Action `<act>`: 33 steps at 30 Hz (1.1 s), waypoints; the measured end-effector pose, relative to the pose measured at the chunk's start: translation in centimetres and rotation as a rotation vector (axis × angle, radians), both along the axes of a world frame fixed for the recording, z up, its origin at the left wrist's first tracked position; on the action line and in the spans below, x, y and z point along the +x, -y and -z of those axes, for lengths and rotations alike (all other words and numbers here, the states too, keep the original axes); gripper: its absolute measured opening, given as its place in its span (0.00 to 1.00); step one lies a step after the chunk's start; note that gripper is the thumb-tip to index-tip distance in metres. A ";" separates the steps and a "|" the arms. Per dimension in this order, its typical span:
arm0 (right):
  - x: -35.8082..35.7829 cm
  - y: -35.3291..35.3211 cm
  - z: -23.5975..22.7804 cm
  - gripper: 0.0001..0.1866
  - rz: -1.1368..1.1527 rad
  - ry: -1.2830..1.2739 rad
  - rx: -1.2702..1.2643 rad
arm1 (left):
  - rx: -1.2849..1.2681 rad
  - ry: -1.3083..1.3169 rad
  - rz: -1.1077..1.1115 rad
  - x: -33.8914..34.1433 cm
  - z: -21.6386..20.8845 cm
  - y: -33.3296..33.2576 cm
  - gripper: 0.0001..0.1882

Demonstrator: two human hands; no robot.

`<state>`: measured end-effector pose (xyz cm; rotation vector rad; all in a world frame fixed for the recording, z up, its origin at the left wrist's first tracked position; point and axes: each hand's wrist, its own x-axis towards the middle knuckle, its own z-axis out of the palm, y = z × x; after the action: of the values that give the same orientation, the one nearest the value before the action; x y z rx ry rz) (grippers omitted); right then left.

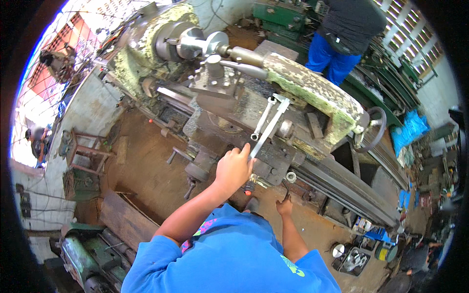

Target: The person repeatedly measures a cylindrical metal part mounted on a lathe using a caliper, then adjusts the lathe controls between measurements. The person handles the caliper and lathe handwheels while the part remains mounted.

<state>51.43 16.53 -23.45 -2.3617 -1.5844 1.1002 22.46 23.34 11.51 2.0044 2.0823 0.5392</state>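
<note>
My left hand (235,169) is closed at the near end of a silver vernier caliper (270,129), fingers curled and partly hidden from above. The caliper slants across the lathe carriage, its jaws away from me. Just left of it lies a combination wrench (264,117). Lower and to the right, my right hand (284,206) has its fingers around a thin dark lever (286,186) at the carriage front. Beyond the toolpost (215,78), a shiny round metal workpiece (191,44) sits at the chuck (167,42).
The worn tailstock (312,88) with its handwheel (373,131) stands to the right. Another person (344,39) works at a green machine behind. A wooden stool (90,154) is at left, a green machine (83,251) at lower left. A tool tray (355,261) lies at lower right.
</note>
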 end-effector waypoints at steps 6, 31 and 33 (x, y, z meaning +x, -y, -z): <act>-2.2 0.9 6.7 0.59 -0.355 0.415 0.089 | 0.341 0.340 -0.245 -7.2 0.2 5.6 0.10; -34.5 2.1 -20.3 0.41 0.542 -0.765 0.140 | -0.612 1.178 -0.828 -30.0 23.8 -2.5 0.55; -37.6 1.1 -20.7 0.47 0.473 -0.720 0.177 | -0.677 1.307 -0.853 -31.6 24.5 -3.1 0.49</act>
<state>13.87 15.39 -2.71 -1.7680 -0.7874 1.3866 -9.17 26.42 -13.03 0.1070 1.6571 0.7838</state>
